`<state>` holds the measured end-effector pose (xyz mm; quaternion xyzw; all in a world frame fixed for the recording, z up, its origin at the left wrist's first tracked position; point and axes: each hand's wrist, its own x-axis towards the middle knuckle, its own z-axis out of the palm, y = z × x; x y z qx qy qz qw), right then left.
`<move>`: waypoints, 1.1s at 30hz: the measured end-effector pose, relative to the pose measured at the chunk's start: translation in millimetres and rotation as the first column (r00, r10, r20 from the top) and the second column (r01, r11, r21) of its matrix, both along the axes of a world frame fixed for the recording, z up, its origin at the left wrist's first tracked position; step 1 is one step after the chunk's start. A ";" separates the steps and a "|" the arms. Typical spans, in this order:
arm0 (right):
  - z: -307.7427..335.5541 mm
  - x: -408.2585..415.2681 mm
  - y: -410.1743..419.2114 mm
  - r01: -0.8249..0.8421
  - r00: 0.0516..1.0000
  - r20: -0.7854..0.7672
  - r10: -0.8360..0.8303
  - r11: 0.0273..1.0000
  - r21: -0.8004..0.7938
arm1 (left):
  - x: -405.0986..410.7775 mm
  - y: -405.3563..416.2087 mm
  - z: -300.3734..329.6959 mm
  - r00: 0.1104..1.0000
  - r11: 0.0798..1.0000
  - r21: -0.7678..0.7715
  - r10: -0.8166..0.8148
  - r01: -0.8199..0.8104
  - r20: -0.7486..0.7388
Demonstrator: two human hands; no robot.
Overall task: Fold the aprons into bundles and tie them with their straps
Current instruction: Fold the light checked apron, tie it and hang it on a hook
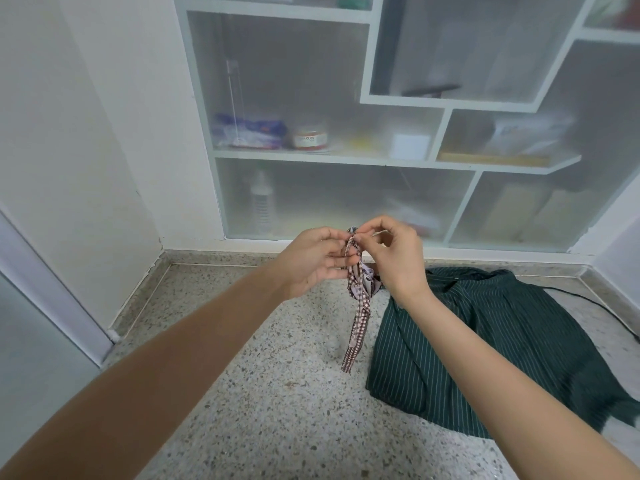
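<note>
Looks like a room in somebody's home, probably a storage corner. The floor is speckled terrazzo with a matching skirting, the walls are plain white, and there's a built-in wall cabinet with frosted panels and odd-shaped white compartments. Behind the panels you can make out household bits: a small jar with a red band, a plastic bottle, some packets. A dark green striped apron lies on the floor

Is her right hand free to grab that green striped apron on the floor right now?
Probably not yet. The right hand and left hand both pinch the checked strap. The green striped apron lies just below, nothing covering it, so letting go first should do.
</note>
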<state>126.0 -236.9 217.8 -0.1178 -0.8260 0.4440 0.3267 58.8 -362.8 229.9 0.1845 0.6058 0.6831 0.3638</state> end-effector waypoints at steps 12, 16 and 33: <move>0.3 4.5 -0.1 -0.106 0.994 0.004 0.111 0.962 -0.253 | 0.8 4.7 4.5 1.000 0.999 -0.044 -0.004 0.005 0.025; -5.0 2.7 -0.9 -0.069 0.997 -0.003 0.074 0.914 -0.401 | 1.0 5.0 3.9 0.994 0.997 0.066 0.019 -0.026 0.106; 6.9 -6.4 -3.3 0.051 0.997 0.069 -0.017 0.854 -0.518 | 4.5 14.9 -10.9 0.944 0.917 0.332 0.115 -0.221 0.310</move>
